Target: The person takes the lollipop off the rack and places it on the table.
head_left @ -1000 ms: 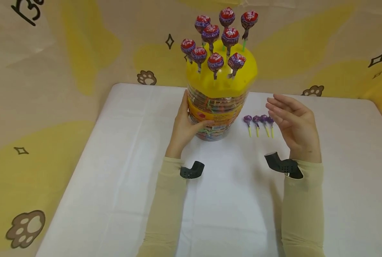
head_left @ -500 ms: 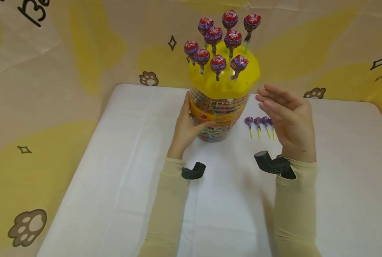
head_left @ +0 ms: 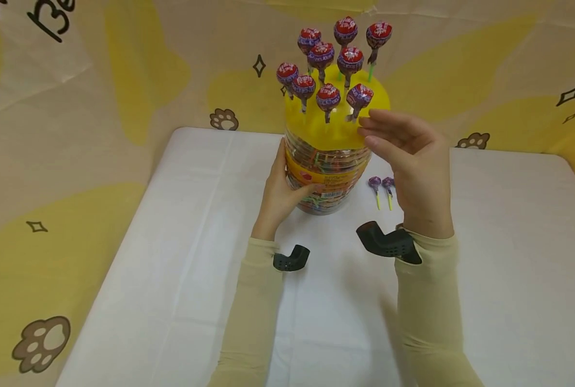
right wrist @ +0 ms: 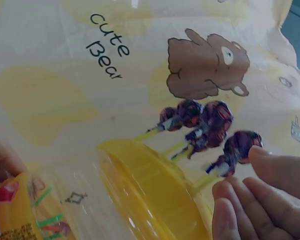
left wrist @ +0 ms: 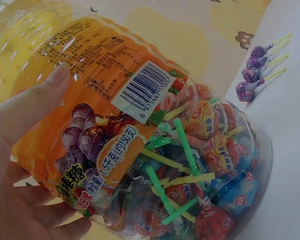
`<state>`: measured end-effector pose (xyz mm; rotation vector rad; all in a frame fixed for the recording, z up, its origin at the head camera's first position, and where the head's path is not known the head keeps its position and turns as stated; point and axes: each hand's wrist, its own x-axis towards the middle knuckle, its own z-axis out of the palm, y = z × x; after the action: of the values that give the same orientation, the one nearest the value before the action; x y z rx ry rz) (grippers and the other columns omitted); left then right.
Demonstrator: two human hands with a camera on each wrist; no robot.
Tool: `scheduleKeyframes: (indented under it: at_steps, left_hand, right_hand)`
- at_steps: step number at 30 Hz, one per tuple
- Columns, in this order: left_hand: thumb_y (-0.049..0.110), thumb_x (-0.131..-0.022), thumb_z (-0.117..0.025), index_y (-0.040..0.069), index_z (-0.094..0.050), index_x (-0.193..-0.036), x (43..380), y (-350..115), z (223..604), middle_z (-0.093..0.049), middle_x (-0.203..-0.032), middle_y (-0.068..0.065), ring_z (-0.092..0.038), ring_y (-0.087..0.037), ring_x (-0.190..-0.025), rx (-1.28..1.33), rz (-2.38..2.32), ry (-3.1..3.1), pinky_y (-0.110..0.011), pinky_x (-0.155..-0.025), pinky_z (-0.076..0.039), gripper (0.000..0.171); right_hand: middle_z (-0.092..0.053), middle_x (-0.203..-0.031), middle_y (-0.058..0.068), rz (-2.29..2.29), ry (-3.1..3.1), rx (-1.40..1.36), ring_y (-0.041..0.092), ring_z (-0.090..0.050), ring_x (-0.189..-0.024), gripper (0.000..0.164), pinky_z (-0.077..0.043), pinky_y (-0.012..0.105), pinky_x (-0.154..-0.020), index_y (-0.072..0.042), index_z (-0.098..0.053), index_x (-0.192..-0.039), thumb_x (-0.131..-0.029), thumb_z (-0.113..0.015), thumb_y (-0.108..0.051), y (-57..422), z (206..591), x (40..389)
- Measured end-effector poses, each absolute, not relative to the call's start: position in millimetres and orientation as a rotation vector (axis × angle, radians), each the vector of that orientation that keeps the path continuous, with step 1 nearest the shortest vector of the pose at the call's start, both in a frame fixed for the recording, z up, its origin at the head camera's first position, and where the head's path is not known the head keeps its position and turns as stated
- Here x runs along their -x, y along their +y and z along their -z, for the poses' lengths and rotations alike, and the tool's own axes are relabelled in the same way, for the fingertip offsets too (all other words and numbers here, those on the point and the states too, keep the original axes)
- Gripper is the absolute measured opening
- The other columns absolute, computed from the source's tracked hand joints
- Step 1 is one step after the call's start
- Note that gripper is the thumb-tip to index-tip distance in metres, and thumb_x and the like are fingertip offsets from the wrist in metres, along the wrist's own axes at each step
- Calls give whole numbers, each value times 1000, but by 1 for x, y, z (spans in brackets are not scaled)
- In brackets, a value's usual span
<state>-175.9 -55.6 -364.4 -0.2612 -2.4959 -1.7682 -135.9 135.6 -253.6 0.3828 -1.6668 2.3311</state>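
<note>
A clear plastic jar (head_left: 338, 177) with an orange label and a yellow lid (head_left: 311, 131) stands tilted on the white table. Several lollipops (head_left: 328, 97) in red and purple wrappers stick up from the lid. My left hand (head_left: 278, 199) grips the jar's left side, thumb across the label (left wrist: 125, 80) and fingers around behind. The right hand (head_left: 415, 166) is beside the lid's right edge, its fingers relaxed and holding nothing. In the right wrist view its thumb comes close to a lollipop (right wrist: 242, 147); whether they touch, I cannot tell.
Several purple-wrapped lollipops (left wrist: 255, 70) with yellow sticks lie in a row on the table (head_left: 210, 215), right of the jar. The right hand covers some of them in the head view. A patterned yellow and beige backdrop (head_left: 437, 70) rises behind the table.
My right hand has moved left and up, from above the loose lollipops to the lid's right edge. The left hand keeps its grip on the jar. The head view has shifted slightly.
</note>
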Motion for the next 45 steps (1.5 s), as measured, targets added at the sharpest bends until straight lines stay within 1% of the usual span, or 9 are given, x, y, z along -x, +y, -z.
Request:
scheduleKeyframes:
  at_steps: [3,8,18,32,38,45]
  left_hand:
    - [24,-78,-79,16,-7,-153,176,-56,365,-26,-153,-6,-29,-23,-137,252,1766,-2499,-43,-112,-27,104]
    - [24,-79,-78,18,-7,-153,177,-55,365,-27,-152,-6,-29,-23,-137,243,1773,-2503,-43,-111,-28,103]
    - [23,-79,-78,18,-7,-153,175,-55,363,-26,-153,-5,-29,-22,-137,237,1773,-2511,-41,-111,-28,102]
    - [23,-80,-77,17,-6,-153,176,-55,364,-25,-153,-6,-28,-23,-138,238,1755,-2520,-41,-111,-28,102]
    - [22,-80,-77,16,-7,-153,177,-55,365,-26,-153,-6,-29,-24,-137,244,1751,-2519,-41,-111,-29,102]
    - [21,-80,-77,17,-7,-153,177,-55,364,-25,-153,-6,-28,-23,-138,232,1755,-2523,-41,-111,-28,101]
  right_hand:
    - [-66,-105,17,-2273,-1707,-340,28,-63,-97,28,-50,30,-92,5,-67,-108,-81,-70,3,128,251,136]
    - [-67,-102,16,-2192,-1715,-301,29,-63,-95,26,-52,29,-88,3,-69,-105,-79,-72,2,120,249,137]
    - [-66,-98,15,-2029,-1780,-296,28,-62,-90,21,-53,28,-86,1,-70,-97,-77,-75,3,111,248,142]
    - [-68,-89,11,-1907,-1790,-207,25,-63,-83,11,-54,27,-83,2,-72,-88,-78,-75,0,107,250,151]
    - [-69,-86,12,-1929,-1703,-195,24,-65,-81,9,-55,27,-80,2,-72,-86,-77,-75,2,104,252,153]
    - [-67,-88,12,-1916,-1692,-193,24,-63,-83,10,-54,28,-82,1,-71,-89,-79,-73,2,102,252,154]
